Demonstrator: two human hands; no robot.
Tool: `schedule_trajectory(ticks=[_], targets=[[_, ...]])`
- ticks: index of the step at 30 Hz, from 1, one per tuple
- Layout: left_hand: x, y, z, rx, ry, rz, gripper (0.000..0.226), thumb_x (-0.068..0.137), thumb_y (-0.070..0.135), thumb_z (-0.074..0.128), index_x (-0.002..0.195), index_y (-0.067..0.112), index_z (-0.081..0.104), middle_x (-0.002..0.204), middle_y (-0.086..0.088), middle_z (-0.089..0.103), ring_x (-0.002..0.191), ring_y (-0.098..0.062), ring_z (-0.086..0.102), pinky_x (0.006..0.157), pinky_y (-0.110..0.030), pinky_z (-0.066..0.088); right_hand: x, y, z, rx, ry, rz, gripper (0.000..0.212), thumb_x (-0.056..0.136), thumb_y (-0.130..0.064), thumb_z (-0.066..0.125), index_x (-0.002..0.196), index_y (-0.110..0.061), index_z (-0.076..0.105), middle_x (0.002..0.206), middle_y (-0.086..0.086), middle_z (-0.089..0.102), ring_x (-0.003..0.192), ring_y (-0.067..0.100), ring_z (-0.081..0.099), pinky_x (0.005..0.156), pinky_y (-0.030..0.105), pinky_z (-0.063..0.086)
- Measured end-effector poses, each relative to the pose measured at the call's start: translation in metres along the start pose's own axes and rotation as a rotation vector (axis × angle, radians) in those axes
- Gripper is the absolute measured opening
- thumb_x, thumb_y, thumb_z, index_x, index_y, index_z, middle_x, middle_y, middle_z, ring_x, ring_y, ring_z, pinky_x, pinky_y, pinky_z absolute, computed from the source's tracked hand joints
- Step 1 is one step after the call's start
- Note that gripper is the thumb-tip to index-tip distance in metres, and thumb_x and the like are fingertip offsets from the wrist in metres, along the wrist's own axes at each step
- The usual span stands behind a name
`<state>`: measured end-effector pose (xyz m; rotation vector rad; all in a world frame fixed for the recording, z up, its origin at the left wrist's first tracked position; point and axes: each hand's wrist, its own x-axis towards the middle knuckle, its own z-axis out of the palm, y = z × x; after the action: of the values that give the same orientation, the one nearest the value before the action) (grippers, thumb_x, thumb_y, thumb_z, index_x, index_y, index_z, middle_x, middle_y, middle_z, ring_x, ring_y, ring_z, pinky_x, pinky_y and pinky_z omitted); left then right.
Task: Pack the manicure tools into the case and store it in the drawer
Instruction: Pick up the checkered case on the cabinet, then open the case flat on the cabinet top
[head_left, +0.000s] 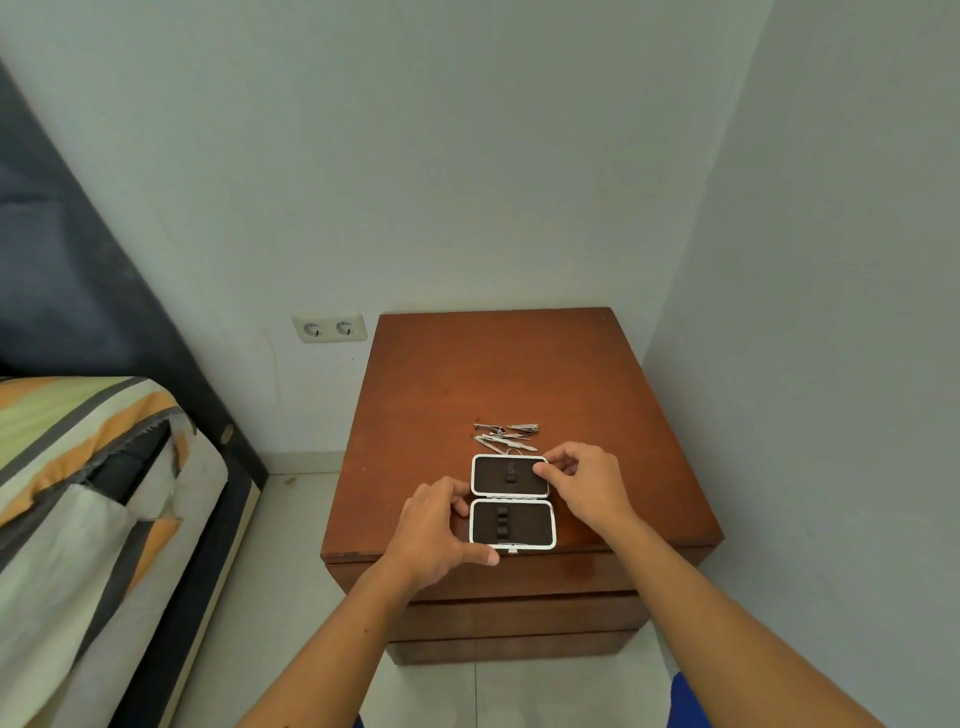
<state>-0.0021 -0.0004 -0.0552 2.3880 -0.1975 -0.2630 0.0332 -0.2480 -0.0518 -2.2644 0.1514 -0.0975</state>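
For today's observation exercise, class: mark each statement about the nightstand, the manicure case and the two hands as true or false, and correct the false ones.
1. The manicure case lies open on the nightstand. True.
2. The metal tools are already tucked inside the case. False: they lie loose on the wood just beyond it, and both dark halves hold no tools.
3. The left hand touches the case's near half and the right hand its far half. True.
4. A nightstand drawer is pulled out. False: the drawer fronts all sit flush.
5. A double wall socket sits right of the nightstand. False: it is on the wall to its left.
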Motion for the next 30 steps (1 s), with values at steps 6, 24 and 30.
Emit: schedule_trajectory(ticks=[6, 24, 30], targets=[[-0.005, 0.003, 0.002, 0.126, 0.019, 0.024, 0.091, 0.050, 0.053, 0.102, 0.124, 0.035, 0.053, 0.103, 0.017, 0.052, 0.098, -0.008, 0.045, 0.077, -0.027, 0.040, -0.007, -0.002, 0.005, -0.035, 0.004, 0.005, 0.019, 0.088, -0.032, 0.081, 0.103, -0.021, 0.079, 0.087, -0.010, 0.068, 0.075, 0.005, 0.061, 0.067, 0.014, 0.043], [0.055, 0.021, -0.017, 0.118, 0.112, -0.115, 0.015, 0.099, 0.050, 0.068, 0.112, 0.045, 0.074, 0.100, 0.023, 0.067, 0.105, -0.006, 0.062, 0.080, -0.030, 0.049, -0.081, 0.007, 0.009, -0.125, 0.074, 0.049, 0.018, 0.083, -0.039, 0.081, 0.076, -0.032, 0.067, 0.066, -0.011, 0.064, 0.075, 0.012, 0.062, 0.070, 0.033, 0.052], [0.044, 0.013, -0.017, 0.047, 0.104, -0.110, 0.006, 0.091, 0.035, 0.076, 0.089, 0.034, 0.070, 0.077, 0.016, 0.075, 0.077, -0.007, 0.071, 0.076, -0.034, 0.059, -0.074, 0.012, 0.002, -0.124, 0.065, 0.063, 0.017, 0.087, -0.033, 0.078, 0.074, -0.026, 0.071, 0.065, -0.010, 0.067, 0.069, 0.006, 0.064, 0.064, 0.027, 0.050]])
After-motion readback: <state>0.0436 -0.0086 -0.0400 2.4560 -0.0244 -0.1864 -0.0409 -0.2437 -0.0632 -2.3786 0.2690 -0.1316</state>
